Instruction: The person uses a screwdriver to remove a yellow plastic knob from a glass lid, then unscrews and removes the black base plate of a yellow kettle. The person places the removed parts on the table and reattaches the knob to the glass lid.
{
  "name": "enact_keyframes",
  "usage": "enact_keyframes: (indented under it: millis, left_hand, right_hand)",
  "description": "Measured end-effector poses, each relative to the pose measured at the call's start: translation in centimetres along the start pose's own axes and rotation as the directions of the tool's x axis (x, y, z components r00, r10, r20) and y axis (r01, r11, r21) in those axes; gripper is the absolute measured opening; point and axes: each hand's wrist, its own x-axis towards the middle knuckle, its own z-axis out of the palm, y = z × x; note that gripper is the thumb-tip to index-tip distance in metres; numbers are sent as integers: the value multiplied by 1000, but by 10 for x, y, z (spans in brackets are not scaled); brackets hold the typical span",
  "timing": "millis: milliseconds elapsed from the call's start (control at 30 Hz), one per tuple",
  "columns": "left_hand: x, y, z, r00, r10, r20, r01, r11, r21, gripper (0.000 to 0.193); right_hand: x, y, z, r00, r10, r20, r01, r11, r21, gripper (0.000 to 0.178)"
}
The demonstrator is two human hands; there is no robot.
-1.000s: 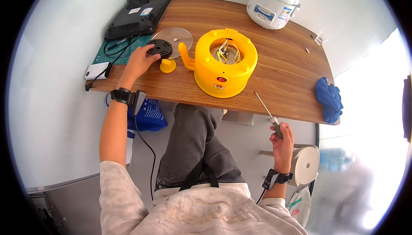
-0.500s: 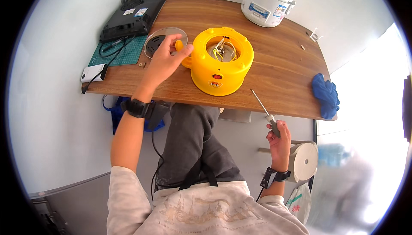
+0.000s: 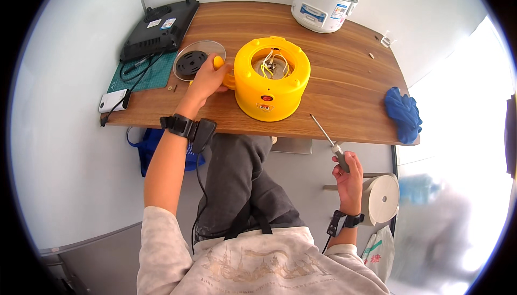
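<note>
A yellow electric cooker (image 3: 272, 98) stands bottom-up near the table's front edge, its round base opening showing white and yellow wires (image 3: 273, 63). My left hand (image 3: 207, 81) has its fingers closed around the yellow side handle (image 3: 230, 82), partly hiding it. In my right hand (image 3: 349, 171), held in front of the table edge, is a screwdriver (image 3: 325, 132) with a grey grip; its tip points up and left toward the table, apart from the cooker. Behind my left hand lies a clear round lid (image 3: 215, 47) with a black slotted disc (image 3: 191, 63) on it.
A black appliance (image 3: 159, 31) with cables rests partly over a green cutting mat (image 3: 142, 79) at the left. A white power bank (image 3: 114, 100) sits by the front left edge. At the back stands a white rice cooker (image 3: 322, 9); a blue cloth (image 3: 403, 113) lies at the right corner.
My left hand, fingers spread beside the cooker before, has come down and closed on its handle. The right hand holds the screwdriver much as before. The view has shifted slightly.
</note>
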Motion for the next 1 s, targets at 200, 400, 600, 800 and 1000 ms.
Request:
enact_keyframes:
  millis: [200,400,600,800,1000]
  left_hand:
    - [-8,5,1,996,64,-59,-64,998,7,28]
    - [-11,11,-6,984,146,-104,-145,989,17,21]
    - [-18,17,-5,970,196,-146,-184,979,89,22]
    - [-13,23,3,971,164,-174,-124,967,224,21]
    - [12,14,5,972,158,-172,-155,987,34,20]
  right_hand:
    - [1,2,-7,1000,0,-1,0,1000,14,14]
    - [0,1,-7,1000,7,4,-7,1000,25,13]
    - [-1,0,-7,1000,18,2,-19,999,33,13]
    - [-1,2,-11,1000,18,6,-18,1000,26,14]
    - [-1,3,-13,1000,24,-8,-24,1000,20,14]
